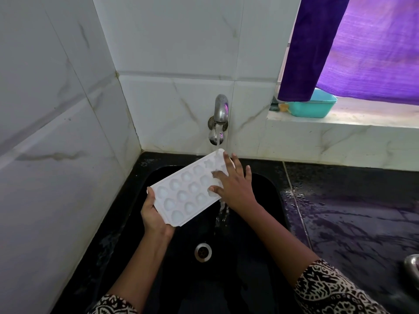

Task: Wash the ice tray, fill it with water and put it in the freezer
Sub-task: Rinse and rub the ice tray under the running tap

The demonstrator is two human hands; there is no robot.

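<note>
A white ice tray [184,192] with several rounded cells is held tilted over the black sink [267,184], its far end under the running steel tap [220,109]. My left hand [155,215] grips the tray's near end from below. My right hand [233,185] lies flat on the tray's far end with fingers spread, rubbing the cells. Water falls onto the tray's far corner and runs off its right edge into the sink.
The sink drain [203,252] sits below the tray. A wet black counter [353,214] lies to the right, with a steel object [412,267] at its edge. A teal tub [311,106] stands on the window ledge under a purple curtain [353,48]. White tiled walls close the left and back.
</note>
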